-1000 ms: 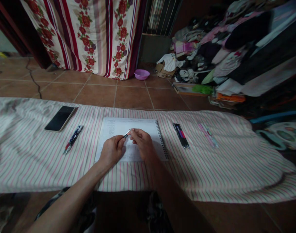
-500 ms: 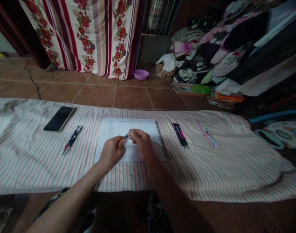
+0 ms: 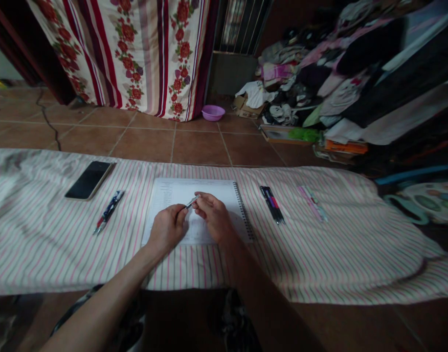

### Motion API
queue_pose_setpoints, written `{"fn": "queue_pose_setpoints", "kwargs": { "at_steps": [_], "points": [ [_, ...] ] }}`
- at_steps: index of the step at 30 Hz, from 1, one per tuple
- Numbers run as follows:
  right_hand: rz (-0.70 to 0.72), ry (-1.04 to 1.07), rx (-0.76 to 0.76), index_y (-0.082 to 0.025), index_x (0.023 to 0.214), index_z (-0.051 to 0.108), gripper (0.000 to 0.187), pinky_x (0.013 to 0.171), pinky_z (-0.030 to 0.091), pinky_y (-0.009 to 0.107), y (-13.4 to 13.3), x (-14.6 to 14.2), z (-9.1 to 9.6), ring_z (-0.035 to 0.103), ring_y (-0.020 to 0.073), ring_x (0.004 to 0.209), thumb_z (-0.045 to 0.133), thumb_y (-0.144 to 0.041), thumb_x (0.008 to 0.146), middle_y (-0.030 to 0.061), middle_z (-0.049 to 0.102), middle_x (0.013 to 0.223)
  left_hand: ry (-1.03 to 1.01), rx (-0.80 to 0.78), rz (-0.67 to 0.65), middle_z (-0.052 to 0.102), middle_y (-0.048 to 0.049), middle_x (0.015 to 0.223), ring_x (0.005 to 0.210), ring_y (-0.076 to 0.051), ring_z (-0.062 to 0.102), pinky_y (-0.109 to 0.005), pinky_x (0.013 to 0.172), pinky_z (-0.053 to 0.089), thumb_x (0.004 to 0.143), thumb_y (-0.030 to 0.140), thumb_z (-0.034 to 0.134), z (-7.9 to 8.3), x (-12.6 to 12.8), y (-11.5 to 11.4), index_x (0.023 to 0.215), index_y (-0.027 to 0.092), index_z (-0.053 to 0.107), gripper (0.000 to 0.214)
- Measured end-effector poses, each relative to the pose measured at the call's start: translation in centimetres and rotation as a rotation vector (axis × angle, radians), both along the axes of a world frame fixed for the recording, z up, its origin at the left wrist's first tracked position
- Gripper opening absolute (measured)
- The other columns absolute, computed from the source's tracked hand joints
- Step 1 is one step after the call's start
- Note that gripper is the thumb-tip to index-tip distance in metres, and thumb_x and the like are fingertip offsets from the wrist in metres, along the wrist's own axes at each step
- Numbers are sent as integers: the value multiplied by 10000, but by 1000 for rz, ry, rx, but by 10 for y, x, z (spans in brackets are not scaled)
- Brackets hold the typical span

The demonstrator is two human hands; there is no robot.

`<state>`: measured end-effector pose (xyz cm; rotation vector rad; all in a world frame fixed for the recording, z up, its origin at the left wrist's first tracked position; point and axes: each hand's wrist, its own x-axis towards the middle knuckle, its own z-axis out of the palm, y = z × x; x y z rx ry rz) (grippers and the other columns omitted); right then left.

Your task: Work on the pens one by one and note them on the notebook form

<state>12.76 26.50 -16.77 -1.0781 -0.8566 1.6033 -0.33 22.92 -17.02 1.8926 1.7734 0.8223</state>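
"Over the spiral notebook (image 3: 198, 230), both hands are in play! Left hand (image 3: 167, 226) clamped on the near end of a slim pen (image 3: 190, 202), and what about the right hand (image 3: 214, 217)?"

"Pinched on the far end, fingers together, as far as I can make out! The pen slants between the two, above the white page."

"So where's the danger?"

"Grip, I'd say. It's a thin barrel with little to hold. If one hand slackens while the other pulls or twists, it could slip out, drop on the page and roll towards the wire binding (image 3: 243, 210)."

"Any loose part under those right fingers?"

"Can't tell; too small, too dim. But if there is one, a hard tug might flick it onto the striped cloth (image 3: 319, 259), and those stripes would make it tough to spot."

"And the traffic out wide?"

"Dark pens (image 3: 271, 204) lie just beyond the binding, pastel pens (image 3: 312, 203) further right. Over on the left, a pair of patterned pens (image 3: 108, 211), with the smartphone (image 3: 88, 180) near them. Nothing seems to hold any of those pens, so a hand swinging wide could set them rolling!"
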Motion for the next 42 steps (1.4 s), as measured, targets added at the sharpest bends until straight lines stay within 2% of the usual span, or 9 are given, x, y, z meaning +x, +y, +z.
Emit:
{"fn": "queue_pose_setpoints", "kwargs": {
  "at_steps": [5,9,14,26,33,38,42],
  "points": [
    [-25,-106,-21,-165,812,622,378,602,450,228,-2,-1,3,578,109,675,719,-454,589,1,624,715,128,67,-25,665,-70,796,727,-177,608,-272,670,425,869,248,381,-3,0,0,896,154,634,272],
    [-37,-193,1,-161,773,612,358,585,452,241,-1,-1,1,579,120,637,717,-439,574,7,624,688,145,66,-29,669,-65,795,726,-177,615,-268,667,435,869,238,389,-4,0,0,895,159,635,260],
    [-57,-197,12,-161,742,610,326,592,455,252,1,-2,-3,576,121,608,707,-420,570,-2,615,644,141,60,-42,665,-65,780,711,-173,615,-261,648,428,867,225,393,-3,1,0,892,151,631,250],
    [-33,-171,38,-144,839,639,317,641,464,277,-1,0,2,604,133,652,684,-355,607,52,687,758,28,-42,-35,623,-33,649,612,-151,579,-245,586,383,849,199,388,4,2,0,798,151,615,238],
    [-28,-242,79,-175,894,636,281,619,443,262,1,1,-3,623,167,752,632,-278,633,61,709,814,-4,-79,-22,604,-21,603,573,-140,557,-239,558,367,840,202,396,4,2,0,747,157,611,238],
    [25,-277,111,-203,930,634,282,559,408,235,2,3,-3,619,161,751,597,-237,652,47,709,886,-30,-85,-11,606,-16,599,576,-139,562,-238,560,376,837,208,404,4,2,0,771,160,618,229],
    [32,-237,68,-212,1013,597,324,556,423,215,-1,2,0,624,150,783,586,-310,703,49,688,938,20,-52,0,631,-32,651,606,-150,573,-247,578,387,847,222,395,3,1,0,858,148,628,245]
  ]
}}
